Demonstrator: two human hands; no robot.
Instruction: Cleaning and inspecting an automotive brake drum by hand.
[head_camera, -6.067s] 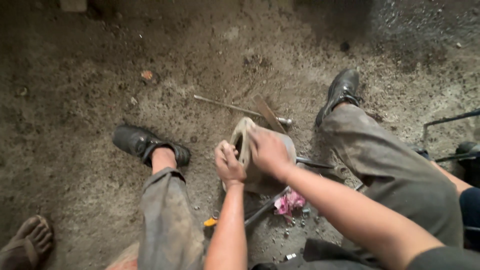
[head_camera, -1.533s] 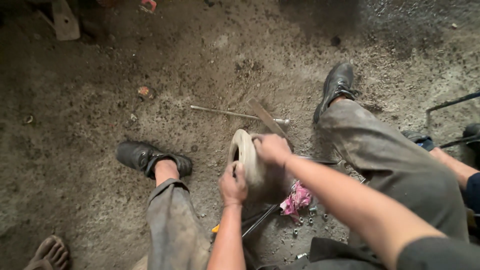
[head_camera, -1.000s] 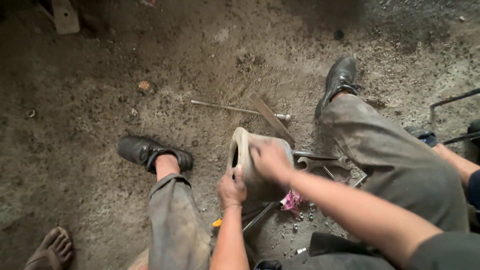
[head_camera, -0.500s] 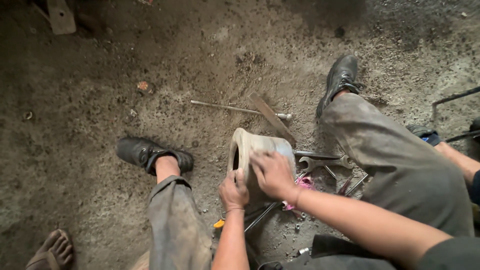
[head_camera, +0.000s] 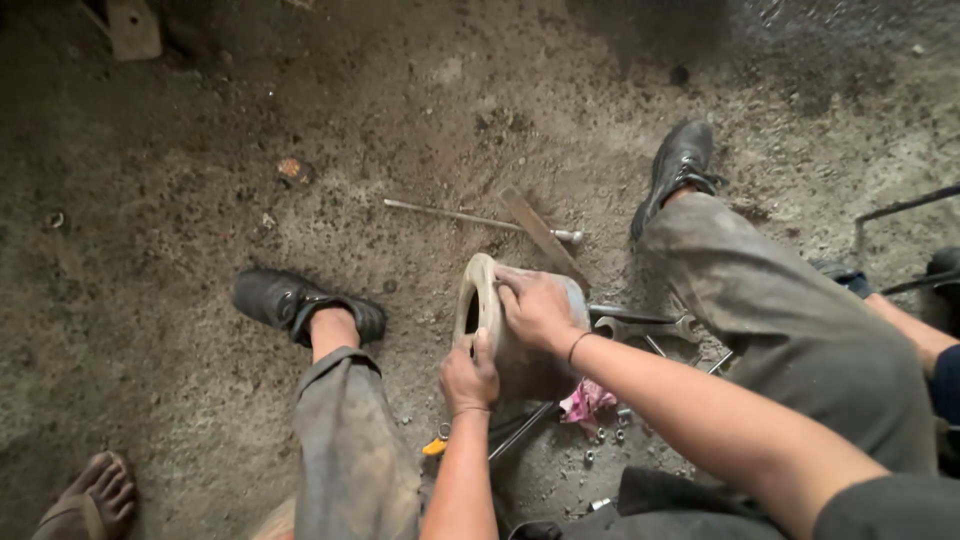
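We sit on a rough, dusty grey dirt floor (head_camera: 200, 150), gritty w/ small stones; a thin metal rod (head_camera: 470, 216) and flat strip (head_camera: 545, 240) lie ahead, wrenches (head_camera: 640, 322) and loose nuts by our right leg. Btwn our legs stands a pale, worn cylindrical metal part (head_camera: 500, 330) on its side, flanged rim w/ dark opening facing left. Left hand (head_camera: 470, 375) grips its lower rim, fingers curled; right hand (head_camera: 538, 308) lies spread over the top, pressing on it.
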